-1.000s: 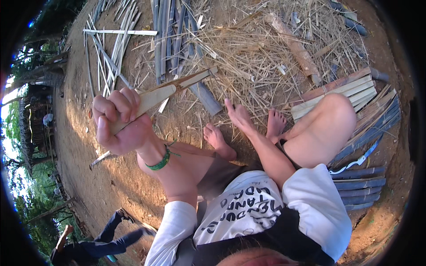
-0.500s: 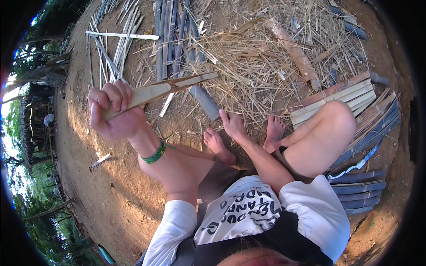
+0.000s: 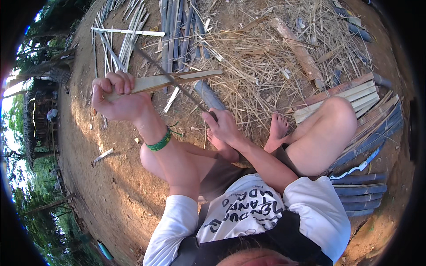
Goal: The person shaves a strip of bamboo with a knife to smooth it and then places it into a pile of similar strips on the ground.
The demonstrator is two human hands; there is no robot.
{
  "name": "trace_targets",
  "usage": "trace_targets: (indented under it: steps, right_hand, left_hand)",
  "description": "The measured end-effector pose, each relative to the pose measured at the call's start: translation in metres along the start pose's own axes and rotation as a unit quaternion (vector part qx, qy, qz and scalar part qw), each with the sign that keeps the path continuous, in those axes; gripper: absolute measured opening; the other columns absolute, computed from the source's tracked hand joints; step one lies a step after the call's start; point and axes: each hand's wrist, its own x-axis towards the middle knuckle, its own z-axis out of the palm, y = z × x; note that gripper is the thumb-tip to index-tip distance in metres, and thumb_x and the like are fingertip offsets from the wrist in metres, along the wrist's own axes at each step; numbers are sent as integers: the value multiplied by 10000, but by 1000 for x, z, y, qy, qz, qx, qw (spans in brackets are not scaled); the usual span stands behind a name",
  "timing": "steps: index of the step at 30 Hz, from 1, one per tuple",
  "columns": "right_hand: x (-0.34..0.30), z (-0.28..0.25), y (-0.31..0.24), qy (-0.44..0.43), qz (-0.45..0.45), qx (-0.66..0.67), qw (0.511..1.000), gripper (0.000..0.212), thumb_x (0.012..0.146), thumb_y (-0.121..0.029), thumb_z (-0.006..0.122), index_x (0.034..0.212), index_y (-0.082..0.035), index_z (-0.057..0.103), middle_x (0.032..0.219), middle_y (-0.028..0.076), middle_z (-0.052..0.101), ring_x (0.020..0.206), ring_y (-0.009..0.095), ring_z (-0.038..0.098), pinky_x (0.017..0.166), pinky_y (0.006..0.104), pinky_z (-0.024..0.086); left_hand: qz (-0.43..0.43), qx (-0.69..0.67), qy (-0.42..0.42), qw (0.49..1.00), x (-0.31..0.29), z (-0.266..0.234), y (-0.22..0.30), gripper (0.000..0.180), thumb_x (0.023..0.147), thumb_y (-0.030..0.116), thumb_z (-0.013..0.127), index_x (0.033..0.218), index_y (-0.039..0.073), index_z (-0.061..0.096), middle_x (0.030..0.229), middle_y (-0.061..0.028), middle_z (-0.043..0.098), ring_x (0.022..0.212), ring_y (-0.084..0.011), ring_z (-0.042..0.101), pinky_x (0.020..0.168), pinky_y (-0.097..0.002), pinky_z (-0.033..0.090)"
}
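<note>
My left hand [image 3: 119,98], raised at the left with a green cord bracelet on its wrist, grips one end of a pale split length of wood or bamboo [image 3: 148,83]. The far part of this piece points right and shows a darker brown, rough face. In my right hand [image 3: 222,127], fingers wrapped round a handle, is a long knife [image 3: 188,94] with a thin dark blade. Its blade slants up and left and crosses the split piece about midway; whether the two touch, I cannot tell. Beyond my right hand lies a grey bamboo section [image 3: 208,94].
Dry shavings [image 3: 253,57] cover the ground ahead, with a peeled log [image 3: 299,53] among them. Dark bamboo poles [image 3: 175,35] and pale strips [image 3: 128,33] lie beyond. Bamboo slats [image 3: 359,191] and a white-handled tool [image 3: 359,167] are at my right.
The dark knife blade has swung into view across the split piece. My right hand has shifted slightly left, and my left hand still holds the piece.
</note>
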Motion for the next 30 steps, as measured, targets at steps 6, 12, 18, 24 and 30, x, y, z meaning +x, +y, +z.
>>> trace_targets:
  steps: [6,12,18,24,30]
  right_hand:
    - [-10,6,151,51,403,89,910,737,982,-649,408,632,-16,551,497,67,505,452,226,559,470,389,441]
    - [6,29,144,77,302,104,945,767,945,-685,473,661,16,607,516,80,550,449,205,571,463,388,465]
    - [-3,15,112,104,178,-7,979,641,879,-578,635,754,51,669,637,185,639,614,332,640,580,432,475]
    - [-8,67,202,84,225,-15,971,408,798,-366,771,759,28,672,586,102,640,520,222,619,529,393,480]
    - [19,115,277,118,239,-23,963,377,774,-319,806,799,28,661,617,88,659,509,204,629,501,373,490]
  left_hand:
    - [3,5,-12,1000,4,7,-1,285,918,331,430,716,149,345,516,1,317,427,-90,282,408,-217,241]
    - [12,33,-14,999,13,14,0,260,912,280,400,692,152,351,515,10,312,432,-83,287,398,-229,240]
    - [47,67,-54,995,35,-3,102,300,848,291,408,577,178,342,506,21,294,433,-102,263,423,-238,212]
    - [58,77,-44,994,36,-23,157,302,857,320,454,608,155,411,508,1,327,418,-88,274,409,-222,202]
    - [54,31,-80,995,33,-55,185,281,837,322,485,634,146,402,549,0,333,484,-114,305,488,-267,247]
